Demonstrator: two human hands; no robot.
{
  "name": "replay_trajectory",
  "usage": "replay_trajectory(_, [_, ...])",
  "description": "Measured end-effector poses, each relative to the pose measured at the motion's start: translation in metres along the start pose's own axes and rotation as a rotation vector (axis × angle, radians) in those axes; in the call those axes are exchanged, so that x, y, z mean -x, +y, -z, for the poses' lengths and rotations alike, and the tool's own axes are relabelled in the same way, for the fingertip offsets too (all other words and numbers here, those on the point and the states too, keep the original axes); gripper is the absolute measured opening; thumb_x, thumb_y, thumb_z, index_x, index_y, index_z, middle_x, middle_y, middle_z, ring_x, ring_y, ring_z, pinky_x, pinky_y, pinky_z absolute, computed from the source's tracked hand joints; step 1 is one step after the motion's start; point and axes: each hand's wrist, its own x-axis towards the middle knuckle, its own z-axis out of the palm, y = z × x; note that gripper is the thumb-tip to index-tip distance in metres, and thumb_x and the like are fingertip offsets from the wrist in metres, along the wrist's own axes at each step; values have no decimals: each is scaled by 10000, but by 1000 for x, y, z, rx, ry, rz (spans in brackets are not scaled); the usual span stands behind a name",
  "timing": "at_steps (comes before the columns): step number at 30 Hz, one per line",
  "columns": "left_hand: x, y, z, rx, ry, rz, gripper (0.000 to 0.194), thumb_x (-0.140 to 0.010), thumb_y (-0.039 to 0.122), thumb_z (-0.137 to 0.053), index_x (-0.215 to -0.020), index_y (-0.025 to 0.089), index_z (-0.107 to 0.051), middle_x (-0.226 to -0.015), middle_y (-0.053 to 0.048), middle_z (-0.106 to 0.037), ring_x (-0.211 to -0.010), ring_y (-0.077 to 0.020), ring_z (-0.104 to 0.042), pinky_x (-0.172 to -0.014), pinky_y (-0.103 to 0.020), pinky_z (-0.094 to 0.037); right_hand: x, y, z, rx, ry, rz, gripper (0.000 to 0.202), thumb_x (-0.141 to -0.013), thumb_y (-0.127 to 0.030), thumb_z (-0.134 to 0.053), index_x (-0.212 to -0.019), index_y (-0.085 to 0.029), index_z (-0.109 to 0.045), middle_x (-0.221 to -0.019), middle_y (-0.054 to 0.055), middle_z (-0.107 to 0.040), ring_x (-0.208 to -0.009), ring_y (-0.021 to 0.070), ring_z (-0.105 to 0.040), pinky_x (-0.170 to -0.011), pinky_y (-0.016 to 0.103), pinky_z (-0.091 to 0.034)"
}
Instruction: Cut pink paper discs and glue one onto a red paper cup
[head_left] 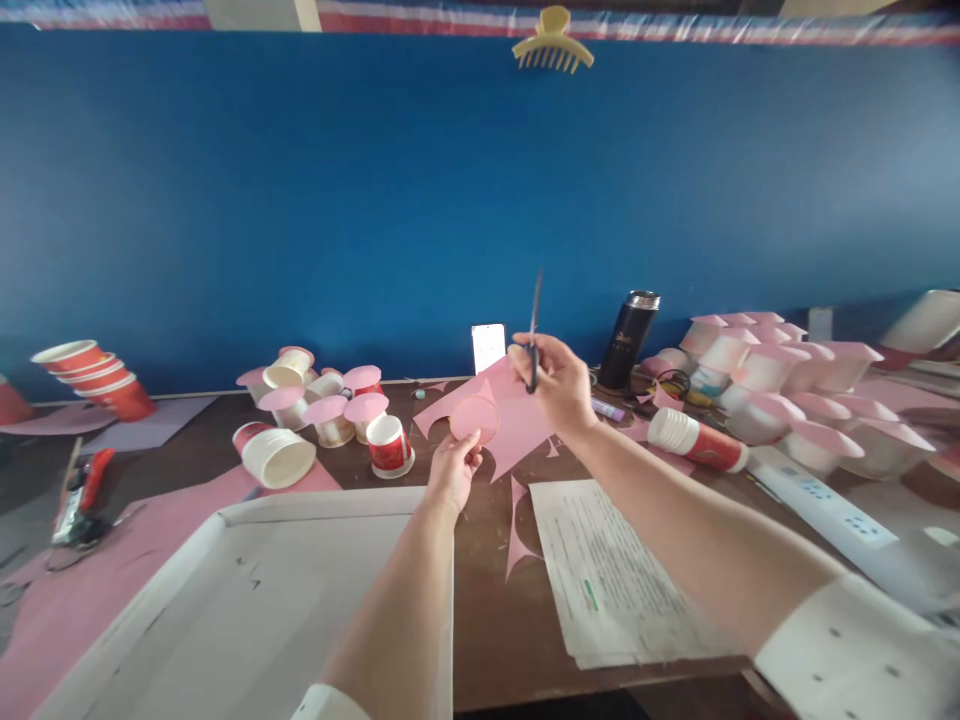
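My left hand (455, 468) pinches the lower edge of a round pink paper disc (474, 415) with a darker outline along its rim. To the right and a little higher, my right hand (559, 380) grips a pair of scissors (534, 330) by the handles, blades pointing up. The scissors are apart from the disc. Behind both hands, a larger cut sheet of pink paper (521, 425) lies on the table. A curved pink offcut (519, 530) rests nearer to me, and small scraps lie about.
Left are paper cups with pink discs on top (330, 418), a stack of red cups (94, 378) and a white box lid (262, 590). Right are printed sheets (622, 570), a black flask (630, 340), a power strip (825, 500) and several covered cups (772, 370). A phone (489, 347) stands against the blue partition.
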Motion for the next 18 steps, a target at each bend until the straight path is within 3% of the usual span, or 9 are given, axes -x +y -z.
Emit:
replay_trajectory(2, [-2,1,-1,-11,0,-21,326,-565,286,-822,-736,148,-582,-658,34,-547,-582,-46,-488,-541,-179,-360,5,14,1,-42,149,56,342,-786,-470,-632,-988,-195,-635,-623,-28,-580,-571,93,-523,-553,227,-420])
replay_trajectory(3, [-3,2,-2,-9,5,-37,331,-560,290,-824,-730,149,-578,-657,36,-544,-575,-43,-478,-540,-178,-357,10,25,2,-39,158,43,339,-789,-474,-626,-966,-186,-644,-615,-26,-574,-563,93,-515,-552,230,-420])
replay_trajectory(6, [-7,3,-4,15,52,-81,353,-534,290,-835,-740,150,-585,-659,37,-549,-553,-37,-456,-532,-179,-355,32,67,6,23,12,-90,419,-702,-468,-715,-992,-170,-668,-609,-22,-570,-559,109,-512,-533,243,-420])
replay_trajectory(9, [-9,4,-4,22,112,-101,386,-538,289,-834,-822,150,-612,-727,13,-593,-586,-54,-496,-547,-187,-388,49,98,13,-78,19,-217,483,-695,-501,-713,-1033,-161,-662,-637,-13,-585,-589,130,-553,-580,273,-462])
replay_trajectory(18, [-21,7,-3,34,193,-168,396,-522,251,-837,-816,132,-599,-715,-1,-621,-596,-76,-545,-547,-193,-401,48,109,18,-138,-148,-322,511,-708,-476,-725,-1100,-154,-669,-705,5,-596,-645,129,-549,-623,271,-451])
